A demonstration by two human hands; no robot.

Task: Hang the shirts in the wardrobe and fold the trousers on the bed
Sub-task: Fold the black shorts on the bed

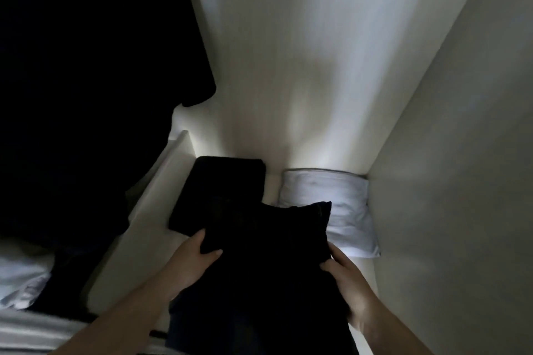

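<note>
Right now I have a folded black garment (pixel 268 242), most likely trousers though too dark to be sure, held over the wardrobe shelf (pixel 150 210), with my left hand (pixel 199 256) clamped on its edge at nine o'clock, thumb on top, and my right hand (pixel 346 282) curled around its edge at three o'clock. Both grips are closed on the cloth, fingers tucked beneath where I cannot see them. The bundle sits at the middle of my view and hangs down toward six o'clock, so I judge that the lower part is loose and unsupported. The chief risk, as I see it, is that the fold slips open as I lower it, because I hold only the two upper edges and the weight drags below. A second risk is landing it crooked: a folded dark stack (pixel 219 193) lies just behind at eleven o'clock, its near corner hidden under my bundle, and a pale folded cloth (pixel 328 210) lies at one o'clock, partly covered too, so setting down carelessly could rumple either. The gap between them is narrow. At nine to eleven o'clock dark hanging clothes (pixel 86 81) fill the left of the wardrobe and crowd my left forearm. The white side wall (pixel 461 181) closes in at three o'clock, close beside my right hand. Something pale and crumpled (pixel 20 282) shows at eight o'clock, too dim to name.
</note>
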